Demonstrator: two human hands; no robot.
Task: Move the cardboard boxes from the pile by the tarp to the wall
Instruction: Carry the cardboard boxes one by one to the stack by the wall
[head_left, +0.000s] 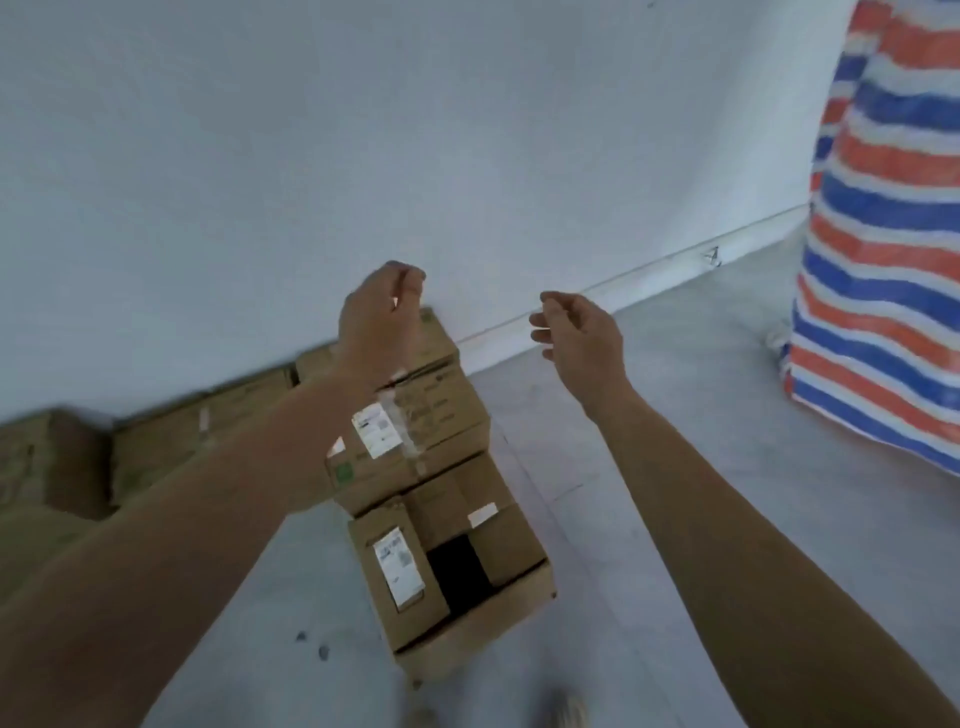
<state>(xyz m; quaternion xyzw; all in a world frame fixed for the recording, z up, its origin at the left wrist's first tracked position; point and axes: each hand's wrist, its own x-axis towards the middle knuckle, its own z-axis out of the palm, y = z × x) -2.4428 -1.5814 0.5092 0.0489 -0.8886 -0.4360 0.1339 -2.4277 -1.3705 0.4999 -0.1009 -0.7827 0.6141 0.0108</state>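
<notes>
Several brown cardboard boxes stand against the white wall (363, 156). A sealed box with a white label (436, 415) sits near the wall. In front of it an open-topped box (467, 623) lies on the floor, with a labelled flap and a dark gap inside. More boxes (156, 441) line the wall to the left. My left hand (382, 322) hovers above the sealed box, fingers loosely curled, holding nothing. My right hand (579, 332) hangs in the air to the right, fingers relaxed and empty.
A red, white and blue striped tarp (883, 234) covers something at the right edge. Grey concrete floor (675, 467) stretches between the boxes and the tarp. A shoe tip (569, 712) shows at the bottom edge.
</notes>
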